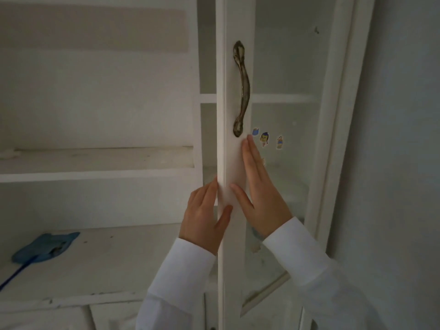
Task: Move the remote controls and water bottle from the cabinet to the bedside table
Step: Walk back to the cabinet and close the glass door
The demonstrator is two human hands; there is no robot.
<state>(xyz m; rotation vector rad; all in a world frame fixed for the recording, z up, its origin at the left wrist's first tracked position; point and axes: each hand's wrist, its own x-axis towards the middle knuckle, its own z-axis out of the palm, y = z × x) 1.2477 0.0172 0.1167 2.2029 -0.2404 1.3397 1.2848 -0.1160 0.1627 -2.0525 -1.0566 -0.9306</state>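
Both hands work the cabinet door [234,163], left hand [204,215] clasping its edge, right hand [259,186] pressed flat with fingers extended, seemingly to swing it; no remotes or bottle visible.

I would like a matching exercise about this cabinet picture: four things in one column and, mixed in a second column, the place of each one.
Things:
1. left hand
2. right hand
3. metal handle
4. blue tool

Places:
A. lying on the open shelf at far left
B. flat on the door frame's front face, fingers pointing up
C. mounted upright on the door frame, above both hands
D. wrapped around the door's left edge

Pairs: 1-D, 2-B, 3-C, 4-A
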